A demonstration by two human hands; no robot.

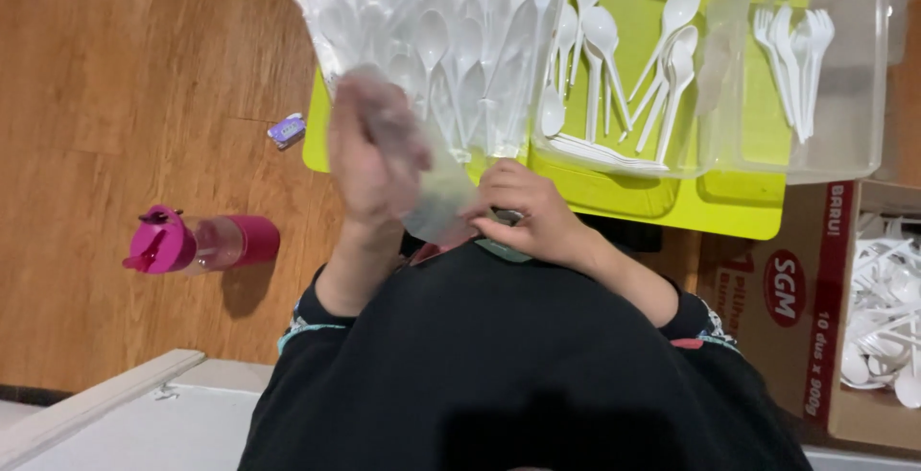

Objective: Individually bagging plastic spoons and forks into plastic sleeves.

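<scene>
A clear plastic bag full of white plastic spoons is held up in front of me. My left hand is blurred and grips the bag's lower left part. My right hand pinches the bag's bottom end close to my chest. Behind the bag lies a lime-green tray carrying a clear container with several loose white spoons and a second clear container with several white forks.
A pink-lidded bottle lies on the wooden floor at the left. A small purple wrapper sits near the tray's corner. A cardboard box with white cutlery stands at the right. A pale board edge runs along the lower left.
</scene>
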